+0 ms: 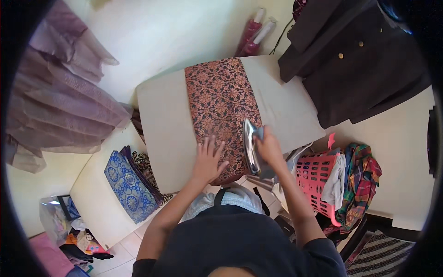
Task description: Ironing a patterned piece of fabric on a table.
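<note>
A folded length of cloth with a copper-coloured floral pattern on dark ground lies lengthwise across the pale ironing board. My right hand is wrapped round the handle of an iron. The iron looks tipped on its side at the cloth's right edge, its shiny soleplate turned toward the cloth; whether it touches the cloth I cannot tell. My left hand lies with fingers spread on the near left part of the cloth, holding nothing.
A pink laundry basket with clothes over its rim stands right of the board. A dark jacket hangs at upper right, mauve sheer garments at left. Folded blue patterned cloth rests on a pale surface. Two wrapped rolls lean behind the board.
</note>
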`<state>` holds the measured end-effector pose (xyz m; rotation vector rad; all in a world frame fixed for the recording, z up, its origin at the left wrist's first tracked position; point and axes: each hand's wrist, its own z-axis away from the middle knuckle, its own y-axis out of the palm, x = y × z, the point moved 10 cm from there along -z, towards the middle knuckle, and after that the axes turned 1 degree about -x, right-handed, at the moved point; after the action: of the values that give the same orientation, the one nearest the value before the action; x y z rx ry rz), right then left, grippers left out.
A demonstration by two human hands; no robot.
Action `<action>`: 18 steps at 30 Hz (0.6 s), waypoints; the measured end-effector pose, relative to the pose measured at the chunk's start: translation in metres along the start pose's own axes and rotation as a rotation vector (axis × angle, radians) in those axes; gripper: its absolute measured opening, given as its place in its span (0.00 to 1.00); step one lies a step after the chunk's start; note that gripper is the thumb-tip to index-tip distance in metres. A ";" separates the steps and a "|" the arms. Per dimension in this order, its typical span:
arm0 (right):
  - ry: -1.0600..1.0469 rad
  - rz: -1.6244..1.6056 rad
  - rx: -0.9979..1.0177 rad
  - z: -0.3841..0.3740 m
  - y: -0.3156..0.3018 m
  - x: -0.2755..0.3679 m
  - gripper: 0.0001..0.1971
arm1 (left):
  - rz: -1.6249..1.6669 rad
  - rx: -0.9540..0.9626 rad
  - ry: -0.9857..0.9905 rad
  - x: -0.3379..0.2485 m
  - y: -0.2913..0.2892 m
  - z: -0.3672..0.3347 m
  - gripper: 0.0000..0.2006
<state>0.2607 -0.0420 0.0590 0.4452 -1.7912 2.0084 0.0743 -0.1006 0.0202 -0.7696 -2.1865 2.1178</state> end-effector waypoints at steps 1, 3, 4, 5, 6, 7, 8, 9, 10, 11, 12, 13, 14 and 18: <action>-0.016 -0.045 -0.046 -0.010 -0.008 -0.002 0.18 | 0.016 0.022 0.086 -0.008 0.001 0.002 0.32; -0.014 -0.058 -0.069 -0.016 -0.015 0.017 0.18 | 0.041 0.058 0.179 -0.008 0.004 0.019 0.32; -0.015 -0.050 -0.068 -0.012 -0.014 0.029 0.18 | 0.064 0.099 0.276 -0.015 0.009 0.031 0.33; -0.038 -0.026 -0.065 -0.007 -0.011 0.042 0.18 | 0.122 0.069 0.259 -0.007 0.006 0.039 0.32; -0.062 -0.003 -0.061 -0.003 -0.007 0.053 0.18 | 0.128 0.065 0.255 -0.001 0.005 0.049 0.32; -0.113 0.020 -0.065 -0.002 0.004 0.061 0.19 | 0.176 0.046 0.182 0.012 0.000 0.055 0.31; -0.114 0.069 -0.036 -0.001 0.012 0.072 0.19 | 0.227 0.027 0.114 0.022 -0.002 0.060 0.31; -0.144 0.035 -0.023 -0.004 0.030 0.077 0.19 | 0.235 0.018 0.114 0.024 -0.003 0.066 0.31; -0.177 0.002 -0.013 -0.009 0.045 0.082 0.19 | 0.193 -0.007 0.152 0.023 -0.007 0.069 0.30; -0.114 0.055 0.024 -0.015 0.045 0.094 0.20 | 0.150 -0.029 0.184 0.021 -0.010 0.071 0.30; -0.125 0.065 0.025 -0.028 0.051 0.102 0.20 | 0.155 -0.041 0.176 0.024 -0.011 0.073 0.30; -0.140 0.059 -0.031 -0.044 0.053 0.105 0.22 | 0.158 -0.011 0.144 0.023 -0.013 0.073 0.30; -0.153 0.054 -0.088 -0.059 0.052 0.106 0.24 | 0.163 0.020 0.115 0.024 -0.013 0.074 0.30; -0.142 0.102 -0.139 -0.094 0.045 0.104 0.28 | 0.426 -0.093 0.101 0.032 -0.018 0.076 0.29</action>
<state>0.1516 0.0569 0.0597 0.4722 -2.0635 1.9457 0.0145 -0.1604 0.0194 -1.4286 -2.2401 2.0867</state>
